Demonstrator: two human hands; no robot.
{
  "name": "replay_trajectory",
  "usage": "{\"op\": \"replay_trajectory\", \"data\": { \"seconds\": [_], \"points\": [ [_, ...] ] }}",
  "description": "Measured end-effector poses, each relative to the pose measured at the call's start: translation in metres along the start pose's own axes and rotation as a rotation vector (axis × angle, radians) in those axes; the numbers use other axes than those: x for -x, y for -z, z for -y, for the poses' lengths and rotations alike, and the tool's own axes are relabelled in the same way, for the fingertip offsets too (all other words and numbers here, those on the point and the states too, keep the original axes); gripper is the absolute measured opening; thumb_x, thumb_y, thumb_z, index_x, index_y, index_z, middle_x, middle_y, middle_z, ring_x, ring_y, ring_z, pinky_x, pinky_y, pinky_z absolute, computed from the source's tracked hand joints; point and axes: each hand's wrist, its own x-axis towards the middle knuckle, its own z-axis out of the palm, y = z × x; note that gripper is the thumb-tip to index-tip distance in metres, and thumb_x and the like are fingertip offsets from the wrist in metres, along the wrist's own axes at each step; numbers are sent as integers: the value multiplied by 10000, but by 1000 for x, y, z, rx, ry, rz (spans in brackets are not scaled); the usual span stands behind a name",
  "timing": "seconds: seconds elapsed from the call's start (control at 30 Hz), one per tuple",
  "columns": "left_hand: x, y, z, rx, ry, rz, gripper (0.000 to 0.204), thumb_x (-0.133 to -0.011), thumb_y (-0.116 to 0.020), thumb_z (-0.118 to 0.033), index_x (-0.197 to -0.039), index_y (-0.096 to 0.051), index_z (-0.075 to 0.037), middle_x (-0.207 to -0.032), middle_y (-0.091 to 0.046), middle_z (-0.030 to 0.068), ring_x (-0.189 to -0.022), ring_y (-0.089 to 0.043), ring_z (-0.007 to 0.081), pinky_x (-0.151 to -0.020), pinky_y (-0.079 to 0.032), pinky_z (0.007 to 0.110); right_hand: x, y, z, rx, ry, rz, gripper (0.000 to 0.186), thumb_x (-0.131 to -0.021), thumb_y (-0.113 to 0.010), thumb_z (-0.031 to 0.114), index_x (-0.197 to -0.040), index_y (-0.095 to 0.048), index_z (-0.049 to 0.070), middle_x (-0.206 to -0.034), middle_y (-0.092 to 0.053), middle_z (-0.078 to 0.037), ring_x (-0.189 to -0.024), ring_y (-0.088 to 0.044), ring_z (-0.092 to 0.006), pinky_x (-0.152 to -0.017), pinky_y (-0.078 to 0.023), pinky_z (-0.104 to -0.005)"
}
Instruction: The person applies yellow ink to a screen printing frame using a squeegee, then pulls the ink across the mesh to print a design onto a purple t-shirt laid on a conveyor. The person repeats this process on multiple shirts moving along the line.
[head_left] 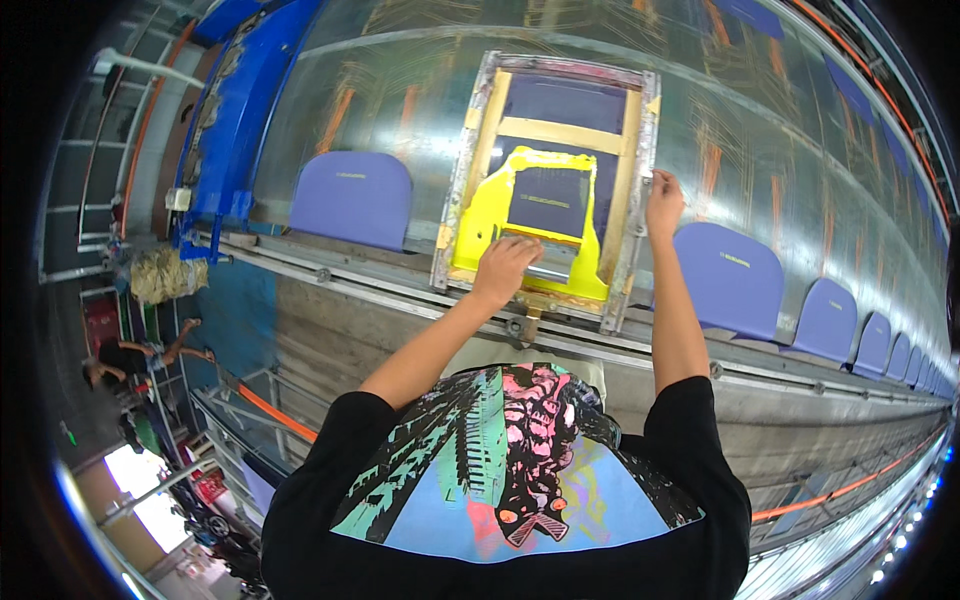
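A screen printing frame lies over the long work surface in front of me, with yellow ink spread on its mesh around a dark rectangular area. My left hand grips a squeegee near the mesh's lower end, its fingers over the tool's top edge. At the frame's right side is my right hand, fingers curled in against the rim; the exact contact is small and hard to see. Under the frame a dark purple panel shows through the mesh.
Purple panels with rounded corners lie along the surface, one left and one right, several more farther right. A metal rail runs along the near edge. A blue machine part stands left. Another person is at the far left.
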Motion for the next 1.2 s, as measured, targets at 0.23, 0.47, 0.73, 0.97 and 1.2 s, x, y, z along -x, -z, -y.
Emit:
{"op": "replay_trajectory", "data": {
  "seconds": [0.23, 0.47, 0.73, 0.97, 1.2],
  "points": [
    [14, 46, 31, 129, 106, 100, 532, -741, -650, 31, -1253, -703, -101, -1308, -693, 87, -1210, -632, 310, -1053, -503, 418, 15, -40, 51, -60, 11, -35, 207, -1003, -630, 212, -1078, -728, 46, -825, -719, -167, -733, -679, -271, -709, -520, -406],
    [46, 118, 133, 109, 170, 70, 446, -745, -676, 68, -1164, -740, -72, -1214, -728, 106, -1154, -665, 303, -945, -558, 399, 89, -152, 115, -142, 59, -63, 185, -1012, -624, 220, -1067, -715, 69, -706, -638, -174, -584, -591, -292, -606, -470, -441],
    [76, 141, 194, 33, 197, 90, 537, -738, -642, 91, -1235, -720, -95, -1300, -700, 85, -1204, -640, 306, -1009, -518, 419, 117, -205, 150, -167, 23, -26, 188, -1022, -595, 200, -1084, -709, 64, -802, -690, -220, -697, -664, -394, -668, -496, -474],
    [109, 149, 195, -132, 35, 209, 520, -785, -660, 27, -1271, -701, -155, -1343, -679, 12, -1259, -596, 277, -1082, -452, 448, 108, -203, 135, -88, -17, -24, 207, -1021, -597, 228, -1087, -716, 72, -851, -717, -226, -797, -699, -430, -731, -527, -498],
    [-38, 145, 235, -25, 208, 161, 387, -803, -619, 5, -1086, -776, -205, -955, -739, 77, -933, -680, 328, -805, -544, 470, 110, -201, 137, -64, 18, -89, 202, -1021, -595, 225, -1080, -717, 75, -850, -707, -239, -770, -675, -450, -719, -520, -509]
  ]
}}
